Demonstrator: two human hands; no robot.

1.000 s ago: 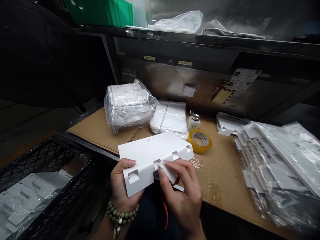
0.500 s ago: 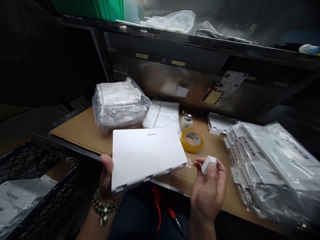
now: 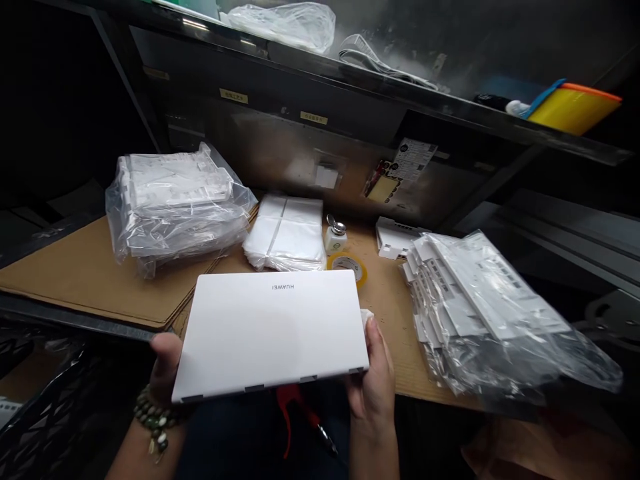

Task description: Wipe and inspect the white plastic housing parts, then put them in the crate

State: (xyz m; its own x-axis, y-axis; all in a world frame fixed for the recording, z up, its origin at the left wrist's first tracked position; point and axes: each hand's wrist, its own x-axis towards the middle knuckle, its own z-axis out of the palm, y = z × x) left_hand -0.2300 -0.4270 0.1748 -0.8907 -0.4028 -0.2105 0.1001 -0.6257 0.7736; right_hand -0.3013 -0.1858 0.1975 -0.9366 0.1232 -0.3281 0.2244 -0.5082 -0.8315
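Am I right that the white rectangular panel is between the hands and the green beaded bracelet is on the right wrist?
No: the head view shows the beaded bracelet on the wrist of the left hand; the white panel is between it and the right hand.

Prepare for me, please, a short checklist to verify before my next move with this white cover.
1. White cover held at both ends: ok, left hand at its left end, right hand at its right.
2. Right hand free of other things: not ok, a small white wad shows there.
3. HUAWEI marking visible: ok, though upside down in this view.
4. Underside unmarked: cannot tell, it faces away.
5. Tape roll apart from the cover: cannot tell, its near part is hidden.
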